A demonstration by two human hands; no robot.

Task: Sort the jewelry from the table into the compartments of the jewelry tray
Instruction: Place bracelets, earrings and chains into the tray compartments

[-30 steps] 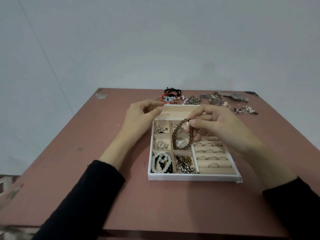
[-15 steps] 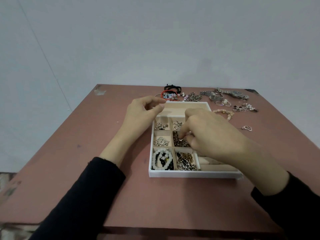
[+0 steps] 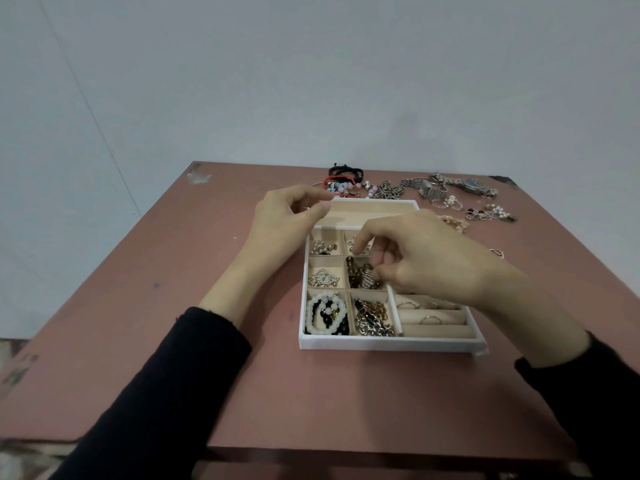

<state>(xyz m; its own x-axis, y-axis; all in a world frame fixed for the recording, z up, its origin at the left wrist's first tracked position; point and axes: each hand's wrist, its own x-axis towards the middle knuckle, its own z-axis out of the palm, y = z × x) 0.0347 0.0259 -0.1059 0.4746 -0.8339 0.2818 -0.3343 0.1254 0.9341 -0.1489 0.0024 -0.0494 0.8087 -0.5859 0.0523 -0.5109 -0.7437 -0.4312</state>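
R hand (image 3: pixel 426 258) hung palm-down, fingers curled over bead bracelet (image 3: pixel 360 277) beneath; L hand (image 3: pixel 284 220) curled by jewelry tray (image 3: pixel 381 342) corner; grips unclear.

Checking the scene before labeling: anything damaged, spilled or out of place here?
Nothing spilled. A paint chip marks the far left corner of the table, and the near right corner of the tray looks scuffed. One small pendant lies alone to its right, apart from the loose jewelry behind it.
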